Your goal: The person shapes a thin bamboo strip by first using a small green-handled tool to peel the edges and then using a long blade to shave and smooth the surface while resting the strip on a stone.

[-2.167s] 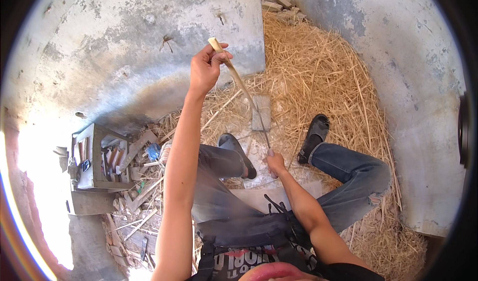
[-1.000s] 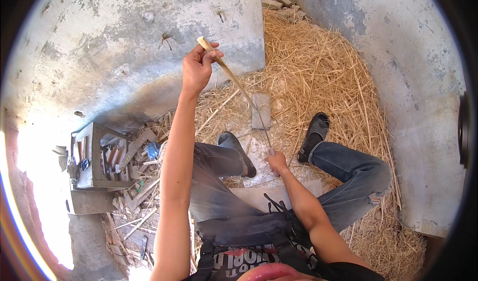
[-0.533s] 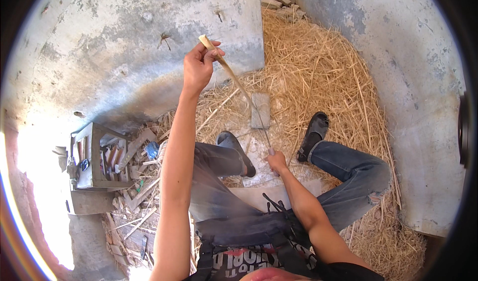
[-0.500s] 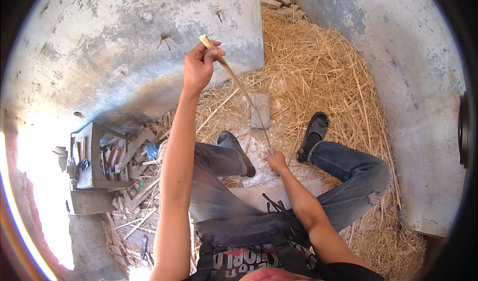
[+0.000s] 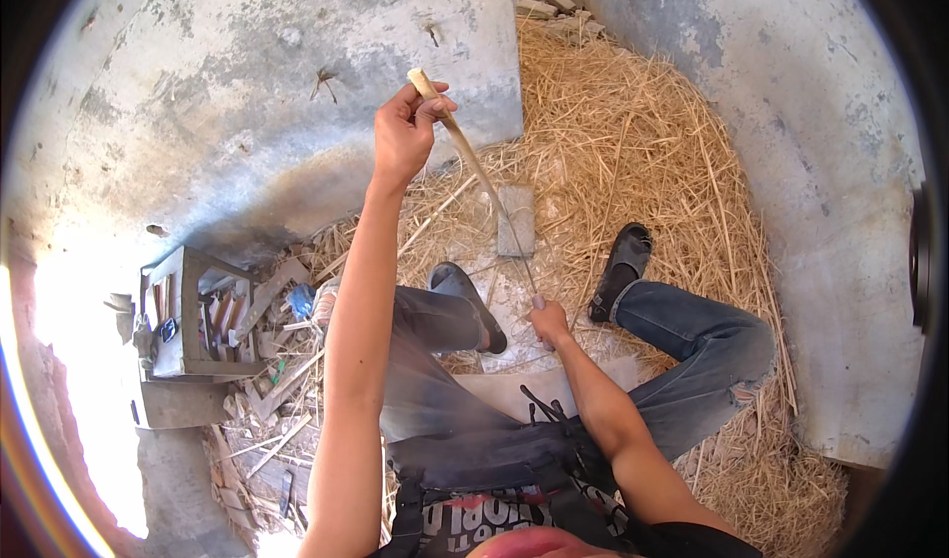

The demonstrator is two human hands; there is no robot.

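Note:
My left hand (image 5: pixel 405 141), raised at the upper middle, has its fingers closed round the thick pale end of a long bamboo strip (image 5: pixel 462 144). The strip slants down and right toward a thin dark knife blade (image 5: pixel 521 254). My right hand (image 5: pixel 550 323) is closed on the knife's greyish handle (image 5: pixel 539 303), low between my legs. Strip and blade lie nearly in one line, and where they meet is too fine to make out. Beneath them is a flat grey block (image 5: pixel 515 222) on the floor.
Straw-like shavings (image 5: pixel 652 153) are heaped ahead and to the right. Concrete walls (image 5: pixel 376 24) curve close around. At left stands a small wooden shelf box (image 5: pixel 203 311) holding tools, with wood scraps (image 5: pixel 282 400) beside it. My dark shoes (image 5: pixel 623 266) rest on either side.
My left hand and the strip's upper end have shifted slightly to the right. My right hand stays almost where it was, still on the knife.

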